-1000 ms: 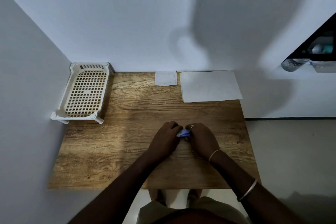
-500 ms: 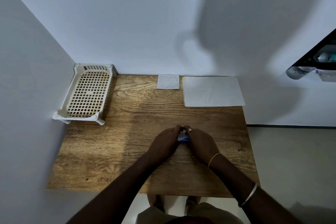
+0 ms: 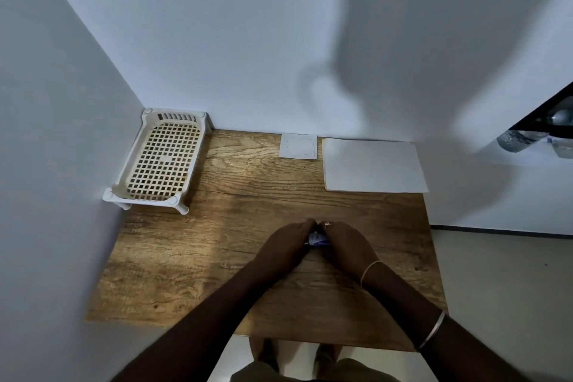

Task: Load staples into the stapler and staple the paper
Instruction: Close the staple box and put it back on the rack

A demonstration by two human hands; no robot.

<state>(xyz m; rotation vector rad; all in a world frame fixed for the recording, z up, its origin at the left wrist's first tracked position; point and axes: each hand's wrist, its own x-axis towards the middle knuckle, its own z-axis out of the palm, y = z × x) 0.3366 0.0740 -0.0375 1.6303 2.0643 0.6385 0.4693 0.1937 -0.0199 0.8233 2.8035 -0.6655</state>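
Note:
A small blue and white stapler (image 3: 318, 239) shows between my two hands at the middle of the wooden table (image 3: 217, 257). My left hand (image 3: 286, 246) and my right hand (image 3: 345, 246) are both closed around it, so most of it is hidden. White paper (image 3: 372, 166) lies flat at the table's back right corner. A small white square box or pad (image 3: 298, 146) sits just left of the paper, against the back wall. Whether it holds staples I cannot tell.
A cream plastic mesh tray (image 3: 161, 161) stands in the back left corner against the walls. Walls close the table's left and back sides. The table's right edge drops to the floor (image 3: 496, 288). A shelf with bottles (image 3: 527, 136) juts in at the right.
My hands stay closed together on the stapler at the same spot on the table. Only the camera view has shifted slightly.

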